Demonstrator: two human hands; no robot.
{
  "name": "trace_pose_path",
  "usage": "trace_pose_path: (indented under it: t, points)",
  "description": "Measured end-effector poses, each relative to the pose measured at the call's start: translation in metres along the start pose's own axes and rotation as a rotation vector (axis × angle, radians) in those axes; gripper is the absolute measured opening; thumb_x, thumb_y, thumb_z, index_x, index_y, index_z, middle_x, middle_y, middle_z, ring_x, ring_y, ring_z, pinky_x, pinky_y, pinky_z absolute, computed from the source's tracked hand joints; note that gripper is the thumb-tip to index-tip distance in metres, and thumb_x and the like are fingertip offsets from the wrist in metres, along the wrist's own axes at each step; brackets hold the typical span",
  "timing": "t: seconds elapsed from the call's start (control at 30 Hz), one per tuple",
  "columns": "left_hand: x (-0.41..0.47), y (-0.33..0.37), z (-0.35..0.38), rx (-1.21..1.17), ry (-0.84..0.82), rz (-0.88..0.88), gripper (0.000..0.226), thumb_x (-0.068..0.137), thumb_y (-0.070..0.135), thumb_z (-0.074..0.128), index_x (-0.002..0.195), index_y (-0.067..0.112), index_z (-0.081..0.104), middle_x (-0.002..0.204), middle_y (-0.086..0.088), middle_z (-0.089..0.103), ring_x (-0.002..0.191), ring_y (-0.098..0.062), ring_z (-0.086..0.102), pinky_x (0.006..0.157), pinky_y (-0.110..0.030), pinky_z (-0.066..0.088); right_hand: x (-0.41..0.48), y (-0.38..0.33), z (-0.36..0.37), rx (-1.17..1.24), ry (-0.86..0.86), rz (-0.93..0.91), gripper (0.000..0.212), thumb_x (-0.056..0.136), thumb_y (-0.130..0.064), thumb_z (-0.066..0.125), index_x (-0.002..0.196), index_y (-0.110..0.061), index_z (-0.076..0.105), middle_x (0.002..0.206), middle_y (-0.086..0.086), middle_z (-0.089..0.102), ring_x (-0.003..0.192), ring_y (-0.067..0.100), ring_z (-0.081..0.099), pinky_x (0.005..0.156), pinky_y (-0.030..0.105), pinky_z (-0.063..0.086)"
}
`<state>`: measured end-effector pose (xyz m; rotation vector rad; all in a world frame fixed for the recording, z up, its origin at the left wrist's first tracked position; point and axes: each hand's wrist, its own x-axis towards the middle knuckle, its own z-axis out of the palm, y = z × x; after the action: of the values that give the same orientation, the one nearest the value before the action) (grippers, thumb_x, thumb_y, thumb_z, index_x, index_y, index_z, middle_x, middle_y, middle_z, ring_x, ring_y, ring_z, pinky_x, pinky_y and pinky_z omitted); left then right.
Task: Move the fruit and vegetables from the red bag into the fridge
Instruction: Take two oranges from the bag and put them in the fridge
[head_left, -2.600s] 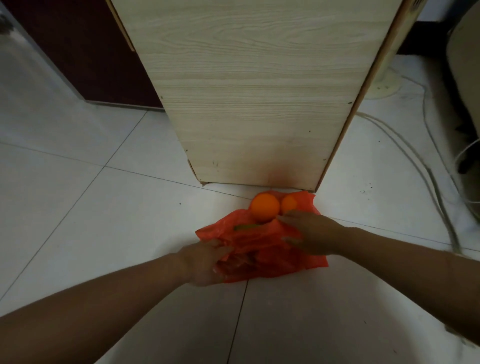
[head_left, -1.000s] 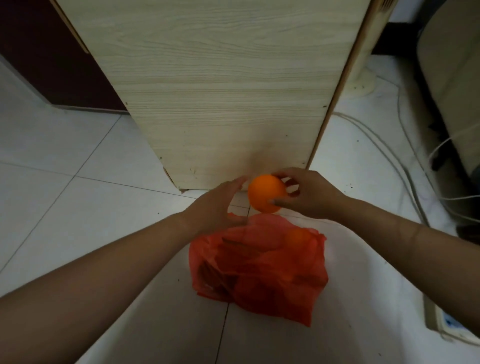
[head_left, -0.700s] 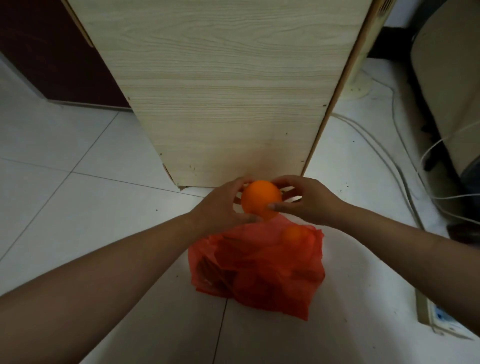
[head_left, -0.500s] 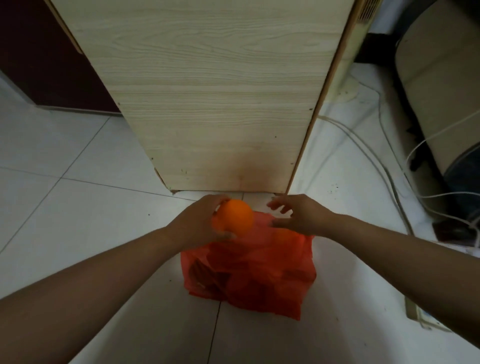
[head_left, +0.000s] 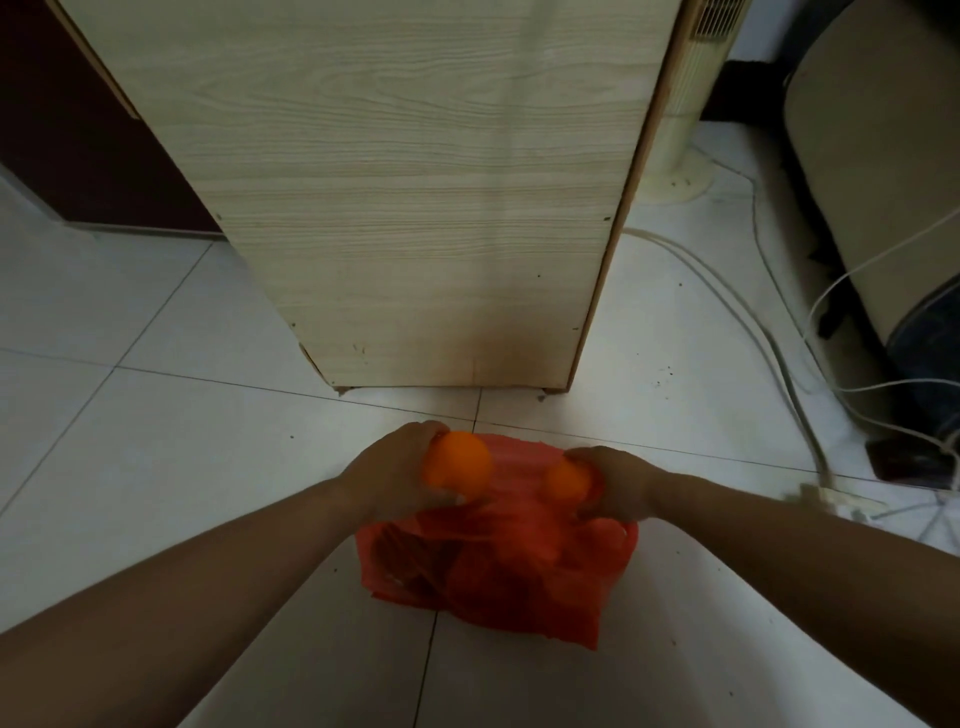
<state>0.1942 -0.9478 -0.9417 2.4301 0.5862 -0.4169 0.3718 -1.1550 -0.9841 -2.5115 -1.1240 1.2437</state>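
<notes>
Two bare hands are in view, both low over the white tiled floor (head_left: 156, 467). At the far left, note a dark maroon surface (head_left: 78, 130) rising behind the floor. Your left forearm enters from the lower left. Your left hand (head_left: 389, 475) is cupped, its fingers and thumb curled round a large round orange fruit (head_left: 457, 462), which it holds at the bag's upper left edge.

Directly behind the hands stands a tall pale wood-grain panel (head_left: 415, 182), upright, with its foot on the floor. Below and between the hands lies the crumpled red plastic bag (head_left: 498, 577), resting on the floor across a tile joint. Dark shapes show through the plastic, but you cannot tell what they are.

At the bag's upper right edge is a smaller round orange fruit (head_left: 565, 480). Your right hand (head_left: 621, 486) grips it with the fingers curled round it. You cannot tell whether this fruit is clear of the plastic. The two fruits are apart, with red plastic between them.

To the right, pale cables (head_left: 727, 291) lie along the floor, ending near a white power strip (head_left: 836, 501). A cream upright fan (head_left: 691, 104) stands behind the panel's right edge. A beige padded object (head_left: 883, 156) fills the far right.
</notes>
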Motion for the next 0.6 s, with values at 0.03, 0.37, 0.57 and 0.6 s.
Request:
trace_pose_path:
  t: [0.03, 0.37, 0.57, 0.6]
  points:
    - [0.0, 0.0, 0.0, -0.003, 0.001, -0.001, 0.086, 0.069, 0.049, 0.076, 0.139, 0.023, 0.033, 0.138, -0.002, 0.042, 0.12, -0.021, 0.046, 0.095, -0.032, 0.043, 0.002, 0.0, 0.0, 0.009, -0.019, 0.006, 0.087, 0.073, -0.033, 0.077, 0.144, -0.021, 0.028, 0.145, 0.007, 0.037, 0.13, 0.027, 0.039, 0.107, 0.041, 0.036]
    - [0.002, -0.007, -0.004, -0.04, 0.022, -0.031, 0.088, 0.067, 0.051, 0.077, 0.138, 0.024, 0.034, 0.138, 0.0, 0.043, 0.121, -0.02, 0.046, 0.096, -0.034, 0.044, 0.009, -0.005, -0.018, 0.063, 0.086, -0.051, 0.069, 0.077, -0.012, 0.072, 0.137, -0.023, 0.04, 0.138, 0.004, 0.048, 0.123, 0.024, 0.047, 0.1, 0.035, 0.042]
    - [0.005, -0.005, -0.009, -0.065, 0.046, -0.036, 0.088, 0.066, 0.05, 0.078, 0.138, 0.027, 0.033, 0.14, 0.0, 0.041, 0.122, -0.021, 0.046, 0.096, -0.036, 0.044, 0.003, -0.012, -0.053, 0.012, 0.228, -0.112, 0.063, 0.077, -0.024, 0.074, 0.134, -0.023, 0.046, 0.136, -0.002, 0.05, 0.118, 0.017, 0.05, 0.095, 0.026, 0.041]
    - [0.006, -0.005, -0.009, -0.065, 0.047, -0.034, 0.088, 0.066, 0.05, 0.078, 0.138, 0.027, 0.032, 0.14, 0.0, 0.041, 0.122, -0.021, 0.046, 0.095, -0.035, 0.044, 0.003, -0.017, -0.056, 0.028, 0.276, -0.143, 0.059, 0.078, -0.028, 0.073, 0.131, -0.023, 0.049, 0.132, -0.003, 0.053, 0.113, 0.015, 0.052, 0.09, 0.023, 0.042]
